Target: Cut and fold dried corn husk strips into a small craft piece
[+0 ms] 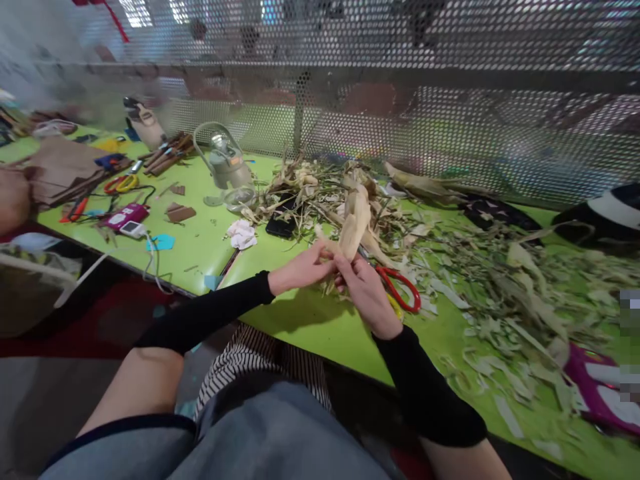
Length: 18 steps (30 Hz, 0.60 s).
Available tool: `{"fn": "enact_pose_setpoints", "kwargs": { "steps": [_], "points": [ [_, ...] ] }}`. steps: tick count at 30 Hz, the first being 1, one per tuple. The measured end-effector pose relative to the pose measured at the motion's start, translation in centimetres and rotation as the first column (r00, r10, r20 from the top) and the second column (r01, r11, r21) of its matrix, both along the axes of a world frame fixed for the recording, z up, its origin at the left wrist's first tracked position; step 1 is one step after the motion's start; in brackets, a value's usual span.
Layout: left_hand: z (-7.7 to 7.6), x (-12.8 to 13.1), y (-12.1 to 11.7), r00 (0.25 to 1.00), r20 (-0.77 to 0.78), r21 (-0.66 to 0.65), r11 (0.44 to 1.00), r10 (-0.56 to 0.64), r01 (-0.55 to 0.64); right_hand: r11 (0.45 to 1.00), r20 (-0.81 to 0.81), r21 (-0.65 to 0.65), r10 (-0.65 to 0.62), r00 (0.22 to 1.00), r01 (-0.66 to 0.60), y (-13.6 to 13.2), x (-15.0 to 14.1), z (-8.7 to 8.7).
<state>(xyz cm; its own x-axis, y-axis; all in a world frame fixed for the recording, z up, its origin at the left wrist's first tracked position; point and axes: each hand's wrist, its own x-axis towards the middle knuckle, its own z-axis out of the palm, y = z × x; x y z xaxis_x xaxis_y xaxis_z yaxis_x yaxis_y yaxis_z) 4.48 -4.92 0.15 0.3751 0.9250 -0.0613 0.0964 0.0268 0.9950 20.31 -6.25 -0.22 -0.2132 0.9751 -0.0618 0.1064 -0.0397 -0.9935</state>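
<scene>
head view: a bright green surface (195,247) runs across the room, backed by a perforated metal screen (350,93), with grey floor (35,400) at lower left. dried leaf scraps (525,293) are strewn over its right side, and a tangled heap (295,177) of stems and leaves lies mid-surface, against a black phone (281,225). farther left stands a handled bottle (227,167).

the pale husk (355,227) is between the person's 2 hands, in front of the heap. its long axis runs away from the body toward the screen, leaning slightly right; the near end sits at the fingers. the right hand (364,287) is closed, thumb and fingers pinching that end. the left hand (304,268) is nearly closed, its fingertips gathered on the same end. red-handled scissors (407,293) lie just beside the right hand.
</scene>
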Motion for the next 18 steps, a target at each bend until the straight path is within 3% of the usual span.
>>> {"fn": "enact_pose_setpoints", "kwargs": {
  "steps": [2, 6, 10, 13, 18],
  "points": [
    [0.8, -0.3, 0.1, 0.999, 0.044, 0.058, 0.998, 0.010, -0.013, 0.999, -0.006, -0.035, 0.004, 1.000, -0.005, 0.3, 0.0, 0.1],
    [2.1, -1.0, 0.4, 0.986, 0.140, 0.092, 0.993, -0.090, 0.078, 0.995, -0.030, -0.086, 0.040, 0.999, -0.043, 0.3, 0.1, 0.7],
    [2.0, -1.0, 1.7, 0.992, 0.122, 0.069, 0.997, -0.027, 0.018, 0.995, 0.088, -0.064, 0.088, 0.992, -0.082, 0.4, -0.1, 1.3],
    [1.5, -0.9, 2.7, 0.994, 0.096, 0.061, 0.996, 0.058, -0.064, 0.995, 0.251, 0.021, 0.088, 0.964, -0.096, 1.2, -0.4, 1.4],
    [1.5, -1.1, 3.4, 0.963, 0.240, -0.039, 0.992, 0.125, -0.119, 0.976, 0.393, 0.219, -0.076, 0.916, -0.014, 2.8, -1.1, 0.8]
  ]
}}
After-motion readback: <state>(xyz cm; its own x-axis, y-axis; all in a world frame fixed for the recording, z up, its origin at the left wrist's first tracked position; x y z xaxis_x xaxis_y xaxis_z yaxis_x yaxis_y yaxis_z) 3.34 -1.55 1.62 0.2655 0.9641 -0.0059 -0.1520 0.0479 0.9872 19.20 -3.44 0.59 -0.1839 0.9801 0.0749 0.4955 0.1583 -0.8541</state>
